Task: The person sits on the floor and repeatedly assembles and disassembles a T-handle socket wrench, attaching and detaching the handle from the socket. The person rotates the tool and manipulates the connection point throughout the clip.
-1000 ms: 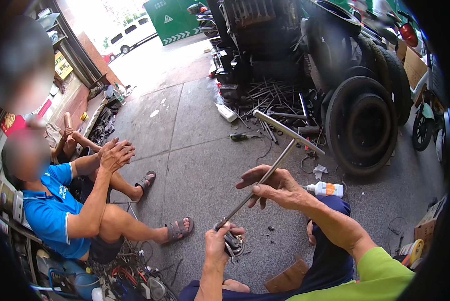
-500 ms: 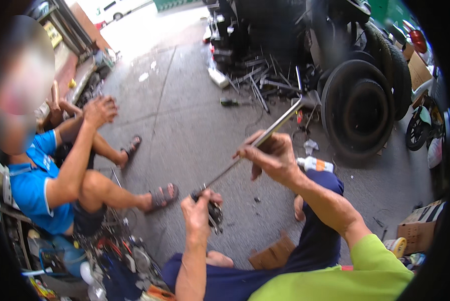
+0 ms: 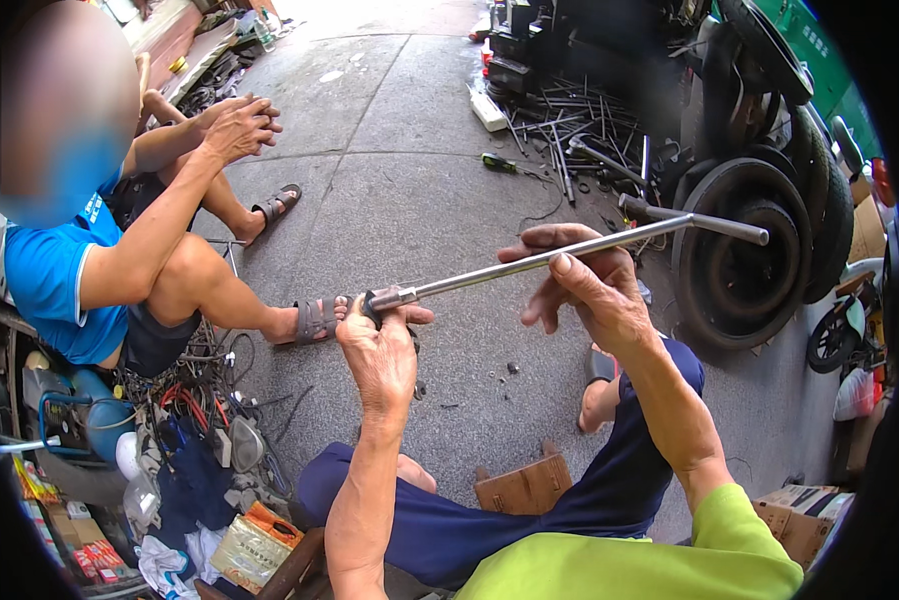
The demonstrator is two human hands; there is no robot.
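A silver T-handle socket wrench [image 3: 489, 273] spans the space between my hands, its crossbar at the right and its socket end at the left. My left hand [image 3: 379, 355] is closed around a small dark metal part [image 3: 374, 306] against the socket end. Most of that part is hidden by my fingers. My right hand [image 3: 594, 285] has its thumb and fingers about the wrench's shaft, loosely, with the fingertips spread. Both hands are raised above my lap.
A person in a blue shirt [image 3: 49, 290] sits at the left, hands clasped. Black wheels [image 3: 739, 250] stand at the right, beside a heap of metal rods [image 3: 579, 120]. Cables and tools [image 3: 214, 400] crowd the lower left. A small wooden stool [image 3: 524, 485] is between my legs.
The wrench has tipped from a steep slant to nearly level, and its crossbar has turned. My right hand has shifted right and its fingers have loosened. The whole view has swung too.
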